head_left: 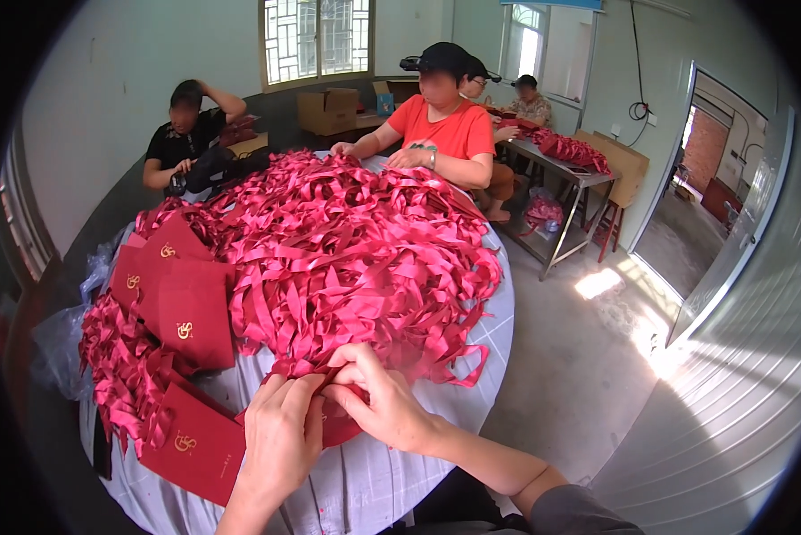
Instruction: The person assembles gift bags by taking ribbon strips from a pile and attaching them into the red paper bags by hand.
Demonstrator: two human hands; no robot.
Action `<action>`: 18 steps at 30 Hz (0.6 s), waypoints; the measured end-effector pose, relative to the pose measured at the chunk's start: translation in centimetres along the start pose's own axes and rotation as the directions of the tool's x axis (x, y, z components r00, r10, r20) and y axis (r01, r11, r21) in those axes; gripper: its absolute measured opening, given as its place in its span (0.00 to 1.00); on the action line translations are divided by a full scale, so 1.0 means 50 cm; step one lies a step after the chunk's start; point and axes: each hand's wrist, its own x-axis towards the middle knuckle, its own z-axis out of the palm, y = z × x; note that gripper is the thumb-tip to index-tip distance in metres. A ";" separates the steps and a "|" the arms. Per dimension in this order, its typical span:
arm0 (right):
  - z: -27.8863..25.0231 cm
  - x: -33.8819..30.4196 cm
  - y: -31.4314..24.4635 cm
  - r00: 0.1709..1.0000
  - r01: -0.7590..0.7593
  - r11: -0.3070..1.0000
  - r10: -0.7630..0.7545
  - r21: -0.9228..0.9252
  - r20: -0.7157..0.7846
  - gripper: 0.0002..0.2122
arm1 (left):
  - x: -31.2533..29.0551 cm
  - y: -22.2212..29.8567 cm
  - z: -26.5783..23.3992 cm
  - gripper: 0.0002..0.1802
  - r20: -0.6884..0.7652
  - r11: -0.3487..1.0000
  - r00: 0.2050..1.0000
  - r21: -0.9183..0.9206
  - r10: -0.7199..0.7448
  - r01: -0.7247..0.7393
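Both my hands are closed on a dark red pouch (340, 430) near the front edge of the round table. My left hand (280, 432) grips its upper left part. With thumb and fingers, my right hand (378, 406) pinches the top edge, partly hiding it. A large heap of shiny red ribbons (356, 259) spreads just beyond my fingers. To the left of my left hand lies a flat dark red pouch (195, 450) with a gold emblem. More such pouches (191, 316) are stacked farther back, beside a smaller heap of red ribbons (119, 379).
A pale checked cloth (383, 477) covers the table. Across it sit a person in a red shirt (450, 129) and a person in black (186, 134). A metal side table (565, 165) bears more red goods. Clear plastic (61, 343) hangs at the left edge.
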 end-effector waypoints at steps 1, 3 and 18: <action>-0.004 0.004 -0.002 0.998 0.029 0.992 -0.022 -0.120 0.060 0.12 | -0.002 -0.001 0.000 0.15 -0.004 1.000 1.000 -0.003 0.010 -0.010; -0.011 0.013 -0.012 0.991 0.058 0.972 -0.029 -0.229 0.128 0.13 | -0.002 -0.002 -0.003 0.18 0.022 1.000 1.000 0.003 0.018 -0.018; -0.079 0.191 -0.053 0.540 0.385 0.880 0.029 -0.278 0.841 0.09 | -0.019 -0.009 -0.007 0.18 -0.001 0.999 1.000 -0.052 -0.009 0.008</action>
